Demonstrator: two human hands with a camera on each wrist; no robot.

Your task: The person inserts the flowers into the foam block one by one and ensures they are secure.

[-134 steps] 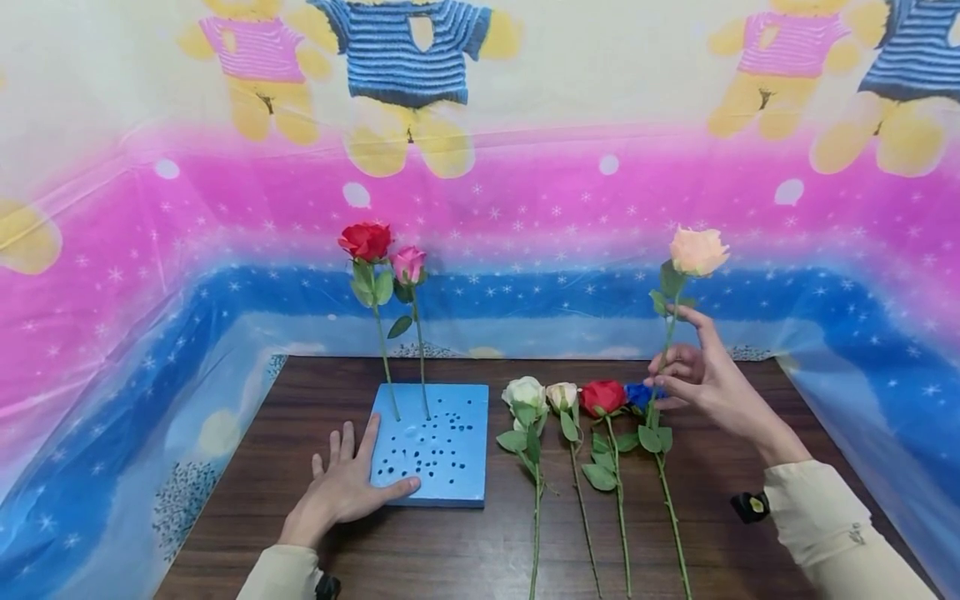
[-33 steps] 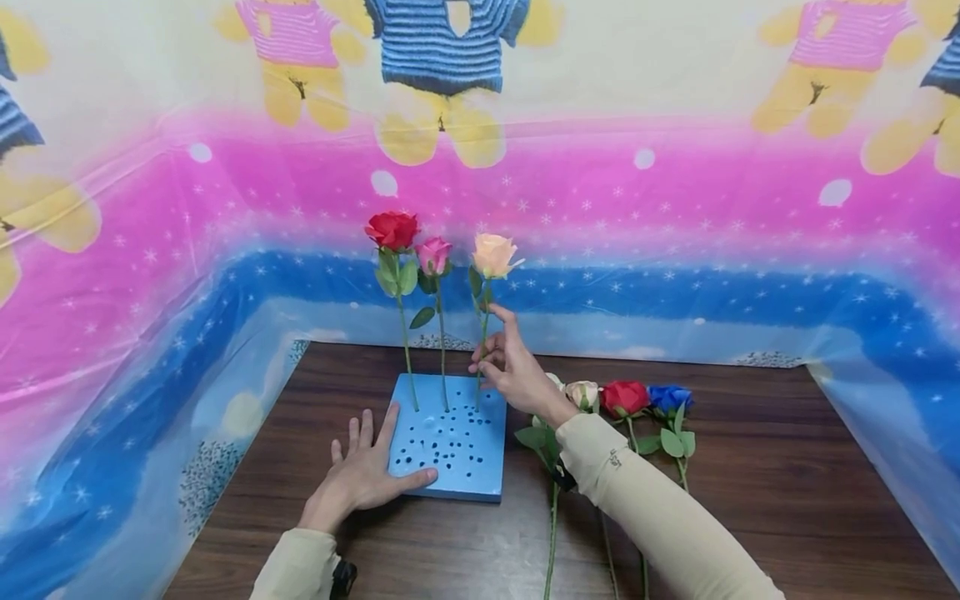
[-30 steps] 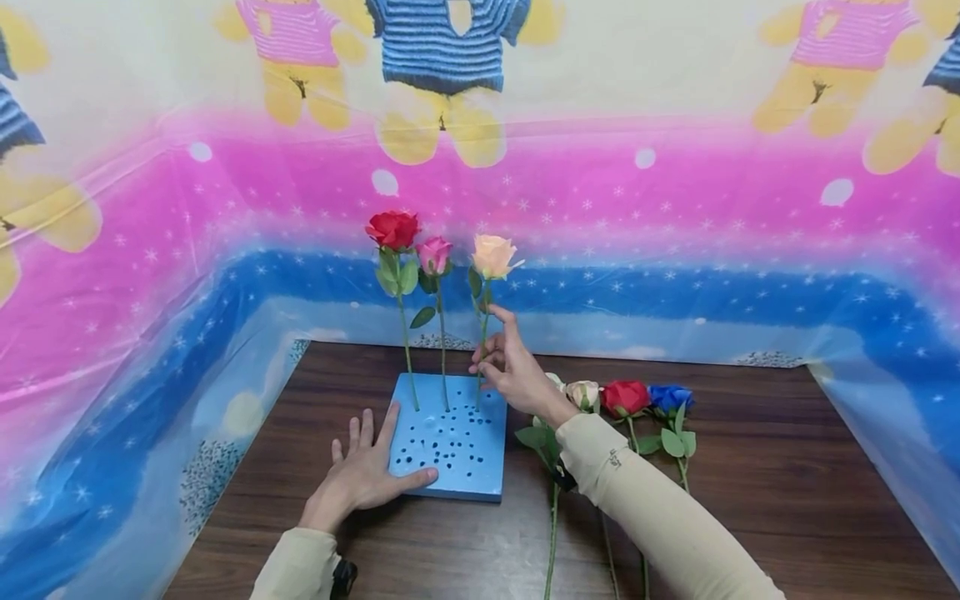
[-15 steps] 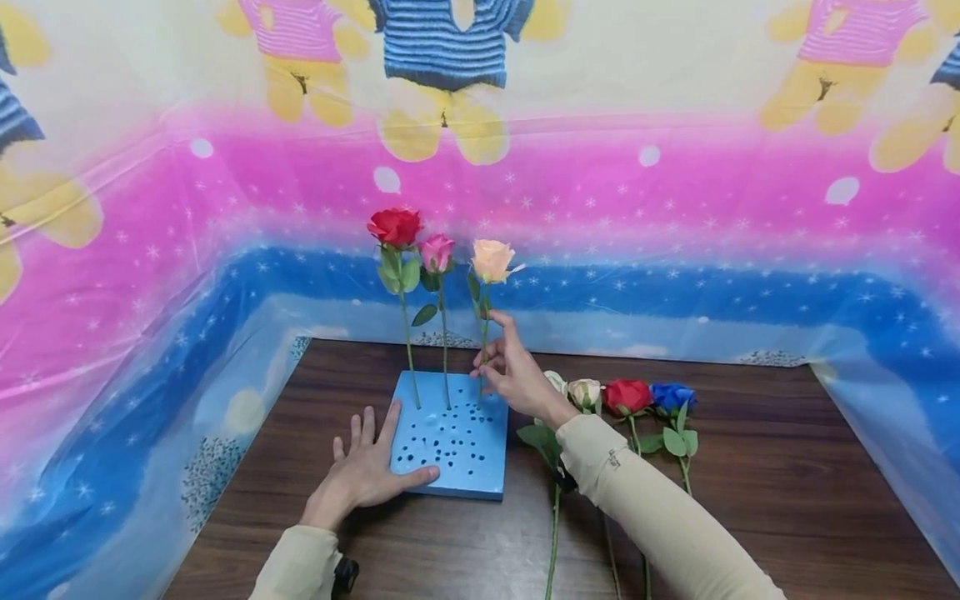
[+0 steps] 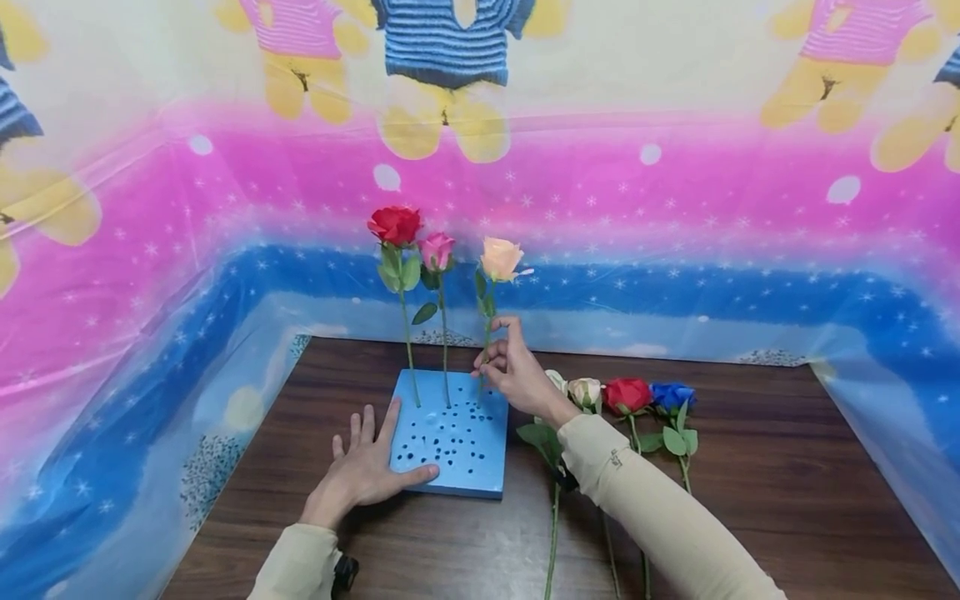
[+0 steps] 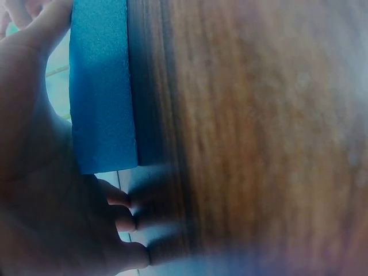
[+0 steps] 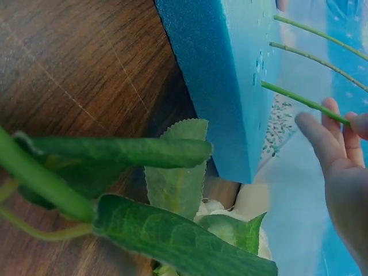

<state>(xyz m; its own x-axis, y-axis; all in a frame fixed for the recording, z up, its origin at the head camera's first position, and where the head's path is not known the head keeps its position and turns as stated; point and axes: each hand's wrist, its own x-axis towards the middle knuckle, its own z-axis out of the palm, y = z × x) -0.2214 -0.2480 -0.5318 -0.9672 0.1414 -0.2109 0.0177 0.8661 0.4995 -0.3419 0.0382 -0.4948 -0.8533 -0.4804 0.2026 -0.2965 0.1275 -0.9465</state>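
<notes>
My right hand (image 5: 517, 371) pinches the stem of a peach rose (image 5: 501, 258), which stands nearly upright over the back right of a blue foam block (image 5: 450, 479). In the right wrist view the green stem (image 7: 305, 102) meets the face of the block. Left of it, a red rose (image 5: 394, 226) and a pink rose (image 5: 437, 250) stand in the block. Against the block's left side rests my left hand (image 5: 366, 467), fingers spread, its thumb lying over the front left of the top. The left wrist view shows that hand (image 6: 40, 167) along the block's edge.
On the dark wooden table (image 5: 765, 500) to the right lie a white rose (image 5: 555, 382), a cream rose (image 5: 585, 392), a red rose (image 5: 627, 395) and a blue rose (image 5: 672, 397). My right forearm (image 5: 660, 500) crosses over their stems. A printed cloth (image 5: 585, 300) hangs behind.
My right hand has carried the peach rose from the right side to the block and its stem has gone down onto it. Lately the bloom leans slightly right. The left hand stays on the block.
</notes>
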